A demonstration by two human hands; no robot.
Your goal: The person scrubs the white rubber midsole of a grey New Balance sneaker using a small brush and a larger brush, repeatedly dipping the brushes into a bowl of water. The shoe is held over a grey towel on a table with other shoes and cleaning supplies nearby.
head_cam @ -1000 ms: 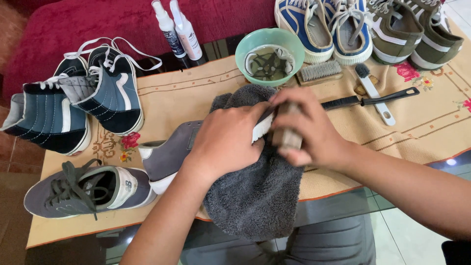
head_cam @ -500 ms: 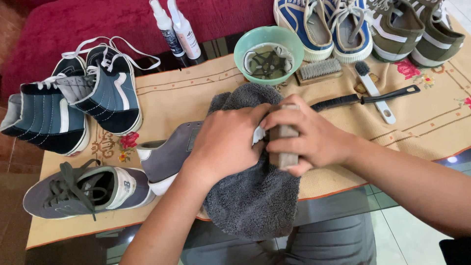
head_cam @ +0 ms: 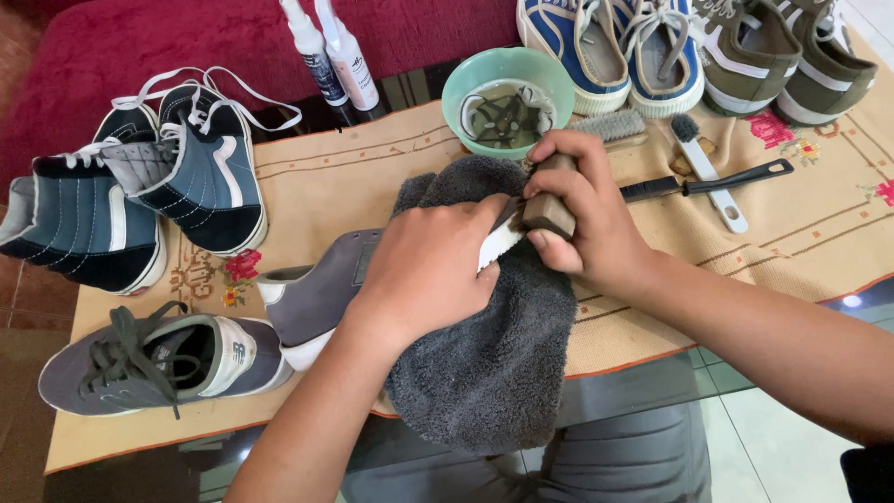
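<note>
Head view: a person is scrubbing a grey shoe on a towel.
Left hand: fingers are pressing flat together, pinning the shoe under the palm.
Right hand: fingers are curling tight around a wooden brush, just past the left fingertips.
Doing it well: probably keeping the shoe pinned firmly, brushing in short strokes along the white sole edge.
Beyond the fingers: a green bowl.

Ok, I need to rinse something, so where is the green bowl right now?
In the head view the green bowl sits at the top centre of the embroidered cloth, just above the right hand, between the spray bottles and the blue sneakers.
</note>
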